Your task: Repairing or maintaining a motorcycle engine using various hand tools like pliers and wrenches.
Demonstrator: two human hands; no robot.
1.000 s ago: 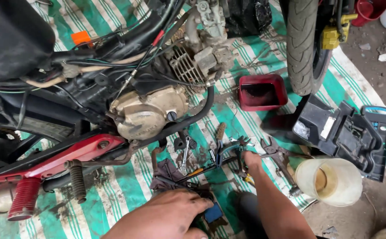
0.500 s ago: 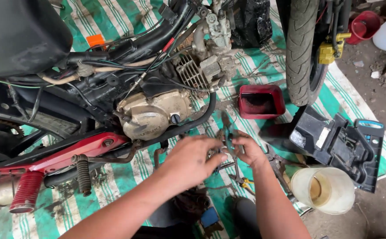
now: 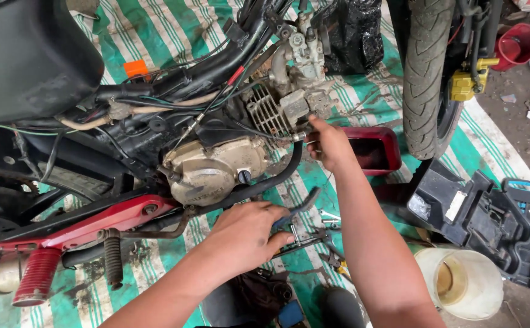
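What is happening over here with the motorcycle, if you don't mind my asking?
A person is working on a stripped motorcycle engine over a green-striped tarp. The right hand reaches up to the engine's cylinder, fingertips at a fitting there. The left hand grips a dark-handled tool just below the crankcase. Loose wrenches, a red tray and a plastic tub lie nearby.

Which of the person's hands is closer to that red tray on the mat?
The right hand. It is up at the engine, just left of the red tray. The left hand is lower and further left, gripping a dark-handled tool.
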